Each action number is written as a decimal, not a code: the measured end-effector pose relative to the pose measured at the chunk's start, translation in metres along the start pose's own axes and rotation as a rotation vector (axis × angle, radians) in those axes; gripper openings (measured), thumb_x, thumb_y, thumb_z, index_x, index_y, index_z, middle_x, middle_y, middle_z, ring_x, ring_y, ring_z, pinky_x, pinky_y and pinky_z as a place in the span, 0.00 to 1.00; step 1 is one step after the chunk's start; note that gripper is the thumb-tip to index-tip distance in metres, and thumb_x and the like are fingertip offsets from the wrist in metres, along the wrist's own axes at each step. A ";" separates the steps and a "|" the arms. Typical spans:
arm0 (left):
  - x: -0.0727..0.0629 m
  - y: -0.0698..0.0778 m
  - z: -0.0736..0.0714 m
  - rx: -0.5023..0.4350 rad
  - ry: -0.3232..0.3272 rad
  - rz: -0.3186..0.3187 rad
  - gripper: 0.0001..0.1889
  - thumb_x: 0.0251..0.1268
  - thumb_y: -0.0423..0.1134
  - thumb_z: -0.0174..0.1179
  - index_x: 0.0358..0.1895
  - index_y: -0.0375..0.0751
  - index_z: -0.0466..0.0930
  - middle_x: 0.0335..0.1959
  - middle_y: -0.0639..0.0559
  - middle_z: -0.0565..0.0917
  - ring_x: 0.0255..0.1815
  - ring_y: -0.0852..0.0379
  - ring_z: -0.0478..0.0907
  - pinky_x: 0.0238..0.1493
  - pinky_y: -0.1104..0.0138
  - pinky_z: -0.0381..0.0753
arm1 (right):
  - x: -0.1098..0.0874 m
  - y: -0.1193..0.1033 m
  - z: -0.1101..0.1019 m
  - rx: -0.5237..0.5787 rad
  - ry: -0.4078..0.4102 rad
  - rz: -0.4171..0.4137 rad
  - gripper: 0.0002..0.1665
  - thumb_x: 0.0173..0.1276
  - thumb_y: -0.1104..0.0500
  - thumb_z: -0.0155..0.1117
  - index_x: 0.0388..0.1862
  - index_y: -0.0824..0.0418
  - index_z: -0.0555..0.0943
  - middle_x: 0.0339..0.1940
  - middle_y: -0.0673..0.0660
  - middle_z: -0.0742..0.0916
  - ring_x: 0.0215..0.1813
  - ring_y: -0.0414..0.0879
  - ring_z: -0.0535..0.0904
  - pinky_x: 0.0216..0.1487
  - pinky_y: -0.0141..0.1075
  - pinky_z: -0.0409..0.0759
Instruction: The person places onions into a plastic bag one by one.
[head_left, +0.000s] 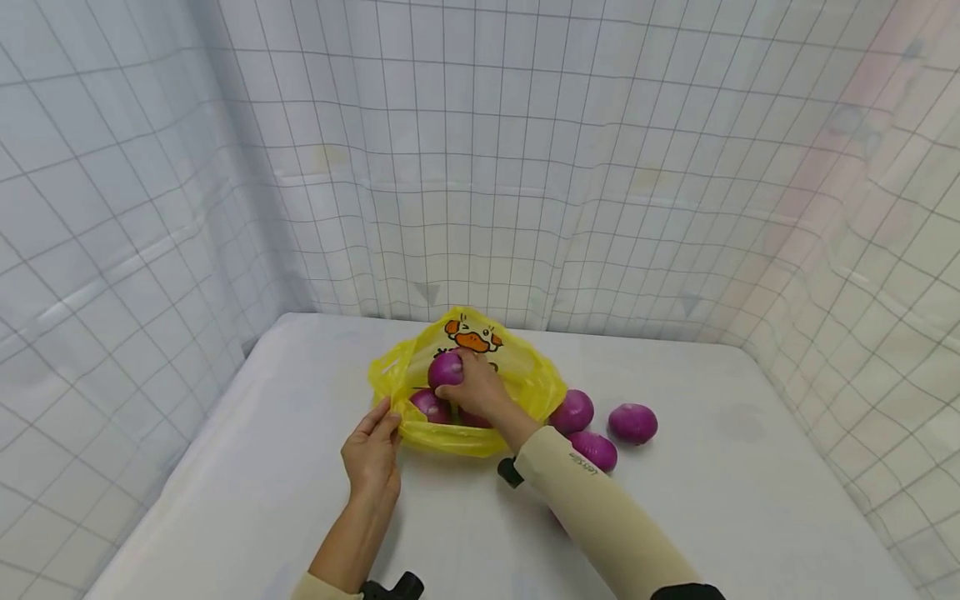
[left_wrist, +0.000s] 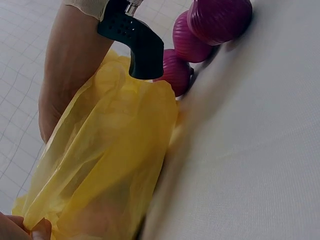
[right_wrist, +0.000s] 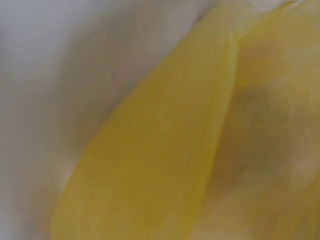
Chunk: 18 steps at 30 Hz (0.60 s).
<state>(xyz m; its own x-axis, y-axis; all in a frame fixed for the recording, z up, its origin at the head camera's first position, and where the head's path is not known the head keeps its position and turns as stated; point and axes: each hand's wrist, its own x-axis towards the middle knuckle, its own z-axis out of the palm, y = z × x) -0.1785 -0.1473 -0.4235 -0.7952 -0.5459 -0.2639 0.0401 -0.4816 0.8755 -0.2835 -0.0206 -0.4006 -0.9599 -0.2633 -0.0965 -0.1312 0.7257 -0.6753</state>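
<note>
A yellow plastic bag (head_left: pixel 457 440) with a printed duck face lies with its mouth spread wide on the table. My left hand (head_left: pixel 372 454) pinches the bag's left rim between thumb and fingers, which also shows at the lower left of the left wrist view. Inside the mouth, my right hand (head_left: pixel 480 385) grips a purple onion (head_left: pixel 446 369), held over another onion (head_left: pixel 431 406) lying in the bag. A further onion in the bag is partly hidden under the right hand. Blurred yellow plastic (right_wrist: pixel 145 165) fills most of the right wrist view.
Right of the bag, onions lie on the white table (head_left: pixel 247 467): one against its side (head_left: pixel 573 412), one by the right sleeve (head_left: pixel 596 451) and one farther right (head_left: pixel 633 423). In the left wrist view a large onion (left_wrist: pixel 220 20) is close. Grid-patterned white curtains (head_left: pixel 495 167) enclose the table.
</note>
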 end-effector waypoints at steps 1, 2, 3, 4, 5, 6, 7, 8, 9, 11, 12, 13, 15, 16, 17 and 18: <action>0.000 0.000 0.000 0.004 0.000 -0.001 0.22 0.61 0.26 0.57 0.60 0.30 0.72 0.39 0.63 0.79 0.43 0.69 0.78 0.42 0.80 0.81 | 0.000 0.000 0.000 -0.001 -0.002 -0.002 0.45 0.58 0.47 0.70 0.71 0.54 0.61 0.66 0.60 0.71 0.64 0.55 0.71 0.64 0.52 0.73; 0.000 0.000 0.000 0.005 0.002 -0.002 0.22 0.61 0.26 0.57 0.60 0.30 0.72 0.40 0.62 0.79 0.44 0.69 0.77 0.43 0.80 0.80 | 0.000 0.000 0.001 -0.002 -0.001 -0.006 0.45 0.58 0.48 0.70 0.71 0.54 0.61 0.66 0.60 0.71 0.64 0.55 0.71 0.65 0.52 0.73; 0.000 0.000 0.000 0.008 0.003 -0.003 0.22 0.61 0.26 0.57 0.60 0.30 0.72 0.41 0.62 0.79 0.45 0.68 0.77 0.43 0.80 0.80 | 0.000 -0.001 0.001 -0.005 0.002 -0.011 0.45 0.58 0.48 0.70 0.71 0.54 0.61 0.66 0.60 0.71 0.64 0.55 0.71 0.65 0.52 0.73; 0.000 0.000 0.001 0.010 0.002 -0.004 0.22 0.62 0.26 0.57 0.60 0.30 0.72 0.41 0.61 0.79 0.46 0.68 0.77 0.44 0.80 0.80 | -0.001 0.000 0.000 -0.009 0.007 -0.017 0.44 0.58 0.48 0.70 0.70 0.55 0.62 0.66 0.60 0.71 0.64 0.55 0.71 0.65 0.51 0.73; 0.000 0.000 0.001 0.011 0.005 -0.005 0.22 0.61 0.26 0.57 0.60 0.30 0.72 0.42 0.61 0.79 0.47 0.67 0.77 0.44 0.80 0.80 | -0.001 0.000 -0.001 -0.015 0.015 -0.023 0.44 0.58 0.48 0.70 0.70 0.55 0.62 0.65 0.60 0.72 0.64 0.54 0.72 0.65 0.50 0.73; 0.001 0.000 0.001 0.010 0.006 -0.006 0.22 0.61 0.26 0.57 0.60 0.30 0.72 0.42 0.60 0.79 0.48 0.66 0.76 0.44 0.80 0.80 | -0.001 0.000 -0.002 -0.021 0.022 -0.031 0.44 0.58 0.48 0.70 0.70 0.56 0.62 0.65 0.60 0.72 0.64 0.54 0.72 0.66 0.50 0.73; 0.001 0.000 0.002 0.011 0.008 -0.007 0.22 0.61 0.25 0.57 0.60 0.30 0.72 0.43 0.60 0.79 0.49 0.66 0.76 0.45 0.80 0.80 | -0.001 0.000 -0.003 -0.028 0.029 -0.043 0.43 0.59 0.47 0.69 0.70 0.56 0.63 0.65 0.60 0.73 0.63 0.53 0.72 0.66 0.49 0.72; 0.001 0.000 0.002 0.011 0.009 -0.010 0.22 0.61 0.25 0.57 0.60 0.31 0.72 0.44 0.59 0.78 0.51 0.65 0.76 0.45 0.80 0.80 | -0.002 0.000 -0.004 -0.030 0.036 -0.053 0.42 0.59 0.47 0.69 0.69 0.56 0.64 0.64 0.59 0.73 0.63 0.53 0.72 0.66 0.49 0.72; 0.001 0.000 0.002 0.011 0.009 -0.012 0.22 0.61 0.25 0.57 0.60 0.31 0.72 0.45 0.59 0.78 0.52 0.64 0.75 0.45 0.80 0.80 | -0.002 0.001 -0.006 -0.032 0.045 -0.065 0.41 0.59 0.47 0.69 0.68 0.56 0.65 0.64 0.59 0.73 0.63 0.53 0.72 0.67 0.48 0.72; 0.002 0.000 0.001 0.006 0.013 -0.016 0.22 0.61 0.25 0.58 0.60 0.31 0.73 0.45 0.59 0.78 0.53 0.63 0.75 0.45 0.80 0.80 | -0.004 0.001 -0.010 -0.026 0.062 -0.085 0.39 0.59 0.47 0.69 0.67 0.57 0.67 0.65 0.59 0.74 0.64 0.52 0.71 0.67 0.48 0.71; 0.002 0.000 0.001 0.003 0.014 -0.017 0.22 0.61 0.25 0.58 0.60 0.32 0.73 0.45 0.59 0.78 0.53 0.63 0.75 0.45 0.80 0.80 | -0.005 0.001 -0.012 -0.022 0.067 -0.093 0.39 0.59 0.47 0.68 0.67 0.56 0.67 0.65 0.58 0.74 0.64 0.52 0.71 0.67 0.48 0.71; 0.002 0.000 0.001 0.001 0.016 -0.016 0.22 0.61 0.25 0.58 0.60 0.32 0.73 0.44 0.60 0.78 0.52 0.63 0.75 0.45 0.80 0.80 | -0.007 0.001 -0.014 -0.016 0.071 -0.099 0.39 0.60 0.47 0.68 0.67 0.57 0.67 0.65 0.58 0.74 0.64 0.52 0.71 0.67 0.48 0.71; 0.003 0.000 0.001 -0.007 0.019 -0.013 0.22 0.60 0.25 0.58 0.59 0.32 0.74 0.42 0.61 0.80 0.51 0.64 0.76 0.45 0.79 0.80 | -0.010 0.001 -0.020 -0.010 0.082 -0.103 0.40 0.60 0.47 0.68 0.68 0.57 0.66 0.66 0.58 0.73 0.65 0.52 0.71 0.67 0.48 0.71; 0.003 0.000 0.001 -0.009 0.018 -0.013 0.22 0.60 0.25 0.58 0.59 0.32 0.74 0.41 0.61 0.80 0.50 0.64 0.76 0.45 0.79 0.80 | -0.012 0.001 -0.024 -0.011 0.088 -0.106 0.41 0.60 0.47 0.68 0.69 0.57 0.65 0.67 0.58 0.73 0.66 0.53 0.70 0.67 0.48 0.71; 0.003 0.000 0.001 -0.013 0.017 -0.012 0.22 0.60 0.25 0.58 0.59 0.31 0.74 0.40 0.62 0.80 0.49 0.65 0.76 0.45 0.79 0.80 | -0.015 0.001 -0.027 -0.006 0.094 -0.107 0.41 0.60 0.47 0.68 0.70 0.57 0.64 0.68 0.58 0.72 0.67 0.53 0.69 0.68 0.48 0.70; 0.003 0.000 0.001 -0.013 0.017 -0.011 0.22 0.60 0.25 0.58 0.59 0.31 0.74 0.40 0.62 0.80 0.49 0.65 0.77 0.46 0.78 0.80 | -0.017 0.001 -0.031 -0.002 0.100 -0.111 0.42 0.60 0.47 0.68 0.70 0.56 0.64 0.68 0.58 0.72 0.67 0.54 0.68 0.69 0.49 0.69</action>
<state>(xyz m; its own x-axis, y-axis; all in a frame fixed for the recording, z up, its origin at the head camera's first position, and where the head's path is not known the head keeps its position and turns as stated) -0.1815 -0.1485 -0.4238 -0.7855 -0.5519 -0.2798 0.0397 -0.4963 0.8673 -0.2749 0.0041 -0.3765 -0.9593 -0.2776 0.0525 -0.2387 0.6972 -0.6760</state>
